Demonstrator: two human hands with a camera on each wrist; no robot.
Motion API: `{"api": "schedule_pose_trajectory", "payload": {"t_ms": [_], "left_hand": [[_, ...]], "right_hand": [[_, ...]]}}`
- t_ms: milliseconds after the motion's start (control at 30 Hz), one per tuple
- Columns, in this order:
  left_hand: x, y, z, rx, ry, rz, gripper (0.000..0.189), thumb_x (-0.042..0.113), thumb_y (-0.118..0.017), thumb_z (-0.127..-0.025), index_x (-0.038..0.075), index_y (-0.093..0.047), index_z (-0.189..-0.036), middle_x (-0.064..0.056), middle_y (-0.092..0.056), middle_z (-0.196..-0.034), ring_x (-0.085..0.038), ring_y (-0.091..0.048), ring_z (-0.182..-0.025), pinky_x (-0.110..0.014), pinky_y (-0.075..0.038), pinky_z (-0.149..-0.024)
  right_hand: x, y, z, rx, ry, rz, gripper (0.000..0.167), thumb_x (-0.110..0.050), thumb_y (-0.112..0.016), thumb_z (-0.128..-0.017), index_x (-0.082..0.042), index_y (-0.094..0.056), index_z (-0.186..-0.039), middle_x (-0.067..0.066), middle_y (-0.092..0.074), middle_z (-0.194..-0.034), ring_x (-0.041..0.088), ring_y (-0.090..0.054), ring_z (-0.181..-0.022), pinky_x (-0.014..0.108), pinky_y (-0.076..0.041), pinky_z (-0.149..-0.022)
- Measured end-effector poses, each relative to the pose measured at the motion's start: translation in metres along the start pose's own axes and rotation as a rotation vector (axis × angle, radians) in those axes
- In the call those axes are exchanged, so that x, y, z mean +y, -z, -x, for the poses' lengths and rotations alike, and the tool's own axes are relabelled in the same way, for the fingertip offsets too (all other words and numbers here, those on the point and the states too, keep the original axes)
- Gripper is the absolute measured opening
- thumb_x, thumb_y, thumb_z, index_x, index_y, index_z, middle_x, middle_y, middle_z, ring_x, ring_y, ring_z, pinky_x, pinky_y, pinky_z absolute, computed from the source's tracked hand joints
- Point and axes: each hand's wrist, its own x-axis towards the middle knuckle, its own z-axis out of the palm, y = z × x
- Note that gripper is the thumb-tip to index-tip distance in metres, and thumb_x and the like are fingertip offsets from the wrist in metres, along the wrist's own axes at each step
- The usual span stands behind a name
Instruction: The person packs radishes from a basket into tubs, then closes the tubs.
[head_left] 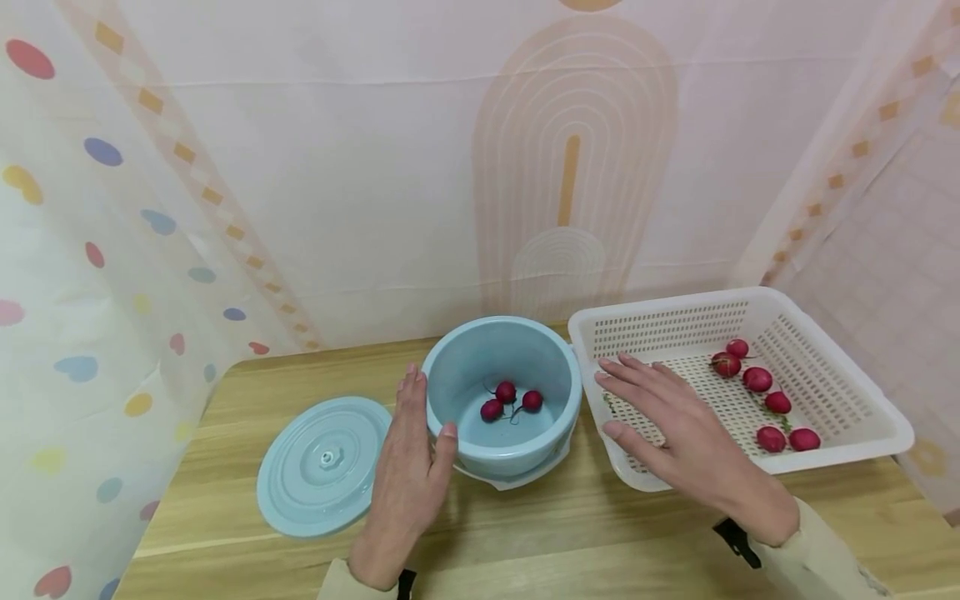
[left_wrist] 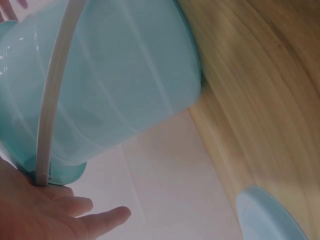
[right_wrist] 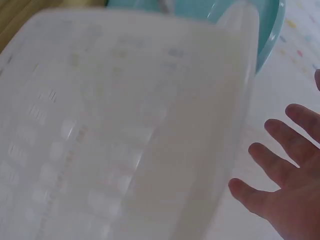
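Observation:
A light blue bucket [head_left: 480, 454] with a pale handle [left_wrist: 52, 90] stands at the middle of the table, three red radishes [head_left: 506, 392] on its floor. My left hand [head_left: 408, 475] is at the bucket's left rim, its fingers straight; the left wrist view shows it beside the handle's end. Over the near left side of a white plastic basket [head_left: 840, 392] hovers my right hand [head_left: 686, 433], fingers spread and holding nothing. Several more radishes [head_left: 757, 379] lie in the basket, mostly toward its right side.
A round light blue lid [head_left: 322, 471] with a small central knob lies flat on the wooden table [head_left: 570, 550], left of the bucket. Behind the table hangs a patterned curtain [head_left: 375, 192]. The basket stands close against the bucket's right side.

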Motion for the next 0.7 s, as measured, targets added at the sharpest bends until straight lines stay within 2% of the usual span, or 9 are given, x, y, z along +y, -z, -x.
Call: {"api": "schedule_pose_trajectory", "payload": {"t_ms": [167,333,500,567,700], "left_hand": [[0.0,0.0,0.0,0.0,0.0,0.004,0.069,0.024,-0.054,-0.105,-0.003,-0.025,-0.162,-0.017,-0.023,-0.17,-0.037,-0.025,-0.155,-0.06,-0.031,-0.119],[0.0,-0.001,0.0,0.002,0.004,0.008,0.069,0.023,-0.054,-0.104,-0.003,-0.025,-0.162,-0.017,-0.024,-0.169,-0.036,-0.024,-0.155,-0.06,-0.031,-0.118],[0.0,-0.002,-0.001,0.017,-0.01,0.014,0.069,0.02,-0.056,-0.103,-0.004,-0.027,-0.16,-0.019,-0.027,-0.168,-0.038,-0.026,-0.154,-0.06,-0.032,-0.118],[-0.001,-0.002,-0.001,0.02,-0.012,0.015,0.069,0.019,-0.056,-0.103,-0.005,-0.027,-0.16,-0.02,-0.027,-0.168,-0.039,-0.026,-0.154,-0.061,-0.033,-0.117],[-0.001,-0.002,-0.001,0.012,-0.002,0.018,0.069,0.022,-0.054,-0.104,-0.004,-0.027,-0.161,-0.019,-0.026,-0.168,-0.038,-0.025,-0.155,-0.06,-0.031,-0.118]], "right_hand": [[0.014,0.015,0.004,0.063,0.058,0.037,0.048,-0.038,-0.064,-0.103,-0.009,-0.064,-0.14,0.008,-0.062,-0.144,0.029,-0.052,-0.138,0.026,-0.021,-0.123],[0.028,0.031,0.005,0.089,0.074,0.084,0.05,-0.044,-0.063,-0.102,-0.007,-0.067,-0.135,0.011,-0.067,-0.136,0.034,-0.058,-0.127,0.022,-0.027,-0.118],[0.042,0.046,0.003,0.087,0.103,0.141,0.057,-0.052,-0.055,-0.104,-0.004,-0.068,-0.132,0.014,-0.07,-0.13,0.037,-0.062,-0.12,0.039,-0.039,-0.111],[0.048,0.052,0.002,0.075,0.105,0.159,0.056,-0.051,-0.057,-0.104,-0.003,-0.068,-0.131,0.014,-0.07,-0.129,0.037,-0.062,-0.118,0.047,-0.043,-0.106],[0.058,0.063,0.0,0.041,0.085,0.193,0.05,-0.044,-0.066,-0.1,-0.003,-0.069,-0.13,0.015,-0.072,-0.124,0.036,-0.064,-0.113,0.054,-0.045,-0.098]]}}
